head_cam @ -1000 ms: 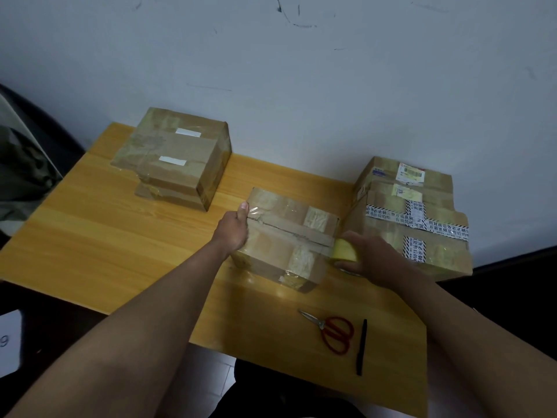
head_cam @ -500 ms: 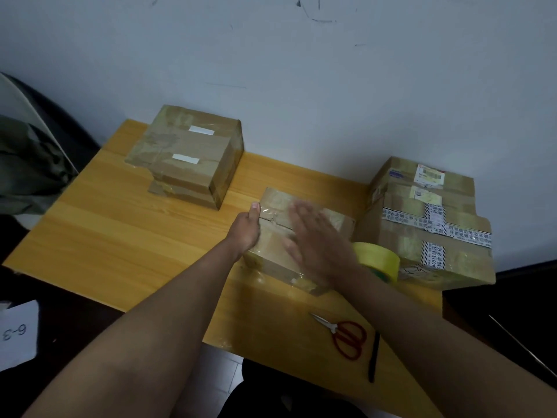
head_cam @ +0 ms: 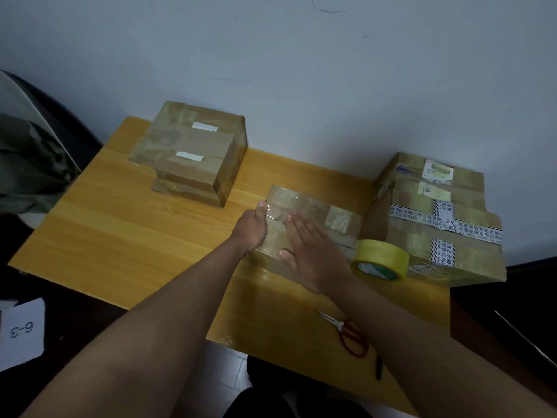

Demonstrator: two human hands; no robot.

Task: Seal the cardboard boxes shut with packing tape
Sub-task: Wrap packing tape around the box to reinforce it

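Head view, near to far. Black pen (head_cam: 378,368) and red-handled scissors (head_cam: 346,332) lay at the near edge of the wooden table (head_cam: 120,236), neither held. Right hand (head_cam: 313,251) lay flat, fingers straight, palm pressing the top of the middle cardboard box (head_cam: 340,220); it gripped nothing. Left hand (head_cam: 252,229) braced the box's left edge w/ thumb up on the top; fingers were behind the box, so how far they curled couldn't be told. Yellow tape roll (head_cam: 382,259) stood just right of that box, touching or nearly touching the printed-tape box (head_cam: 437,218). Stacked boxes (head_cam: 190,155) sat well apart at far left.

Risk, as judged: tape seemed joined to the roll and uncut, so shifting the box might drag or peel it; hurried smoothing might trap creases.

Surroundings: scuffed pale wall (head_cam: 301,70) behind, dark floor, paper marked "6-3" (head_cam: 21,329) low left.
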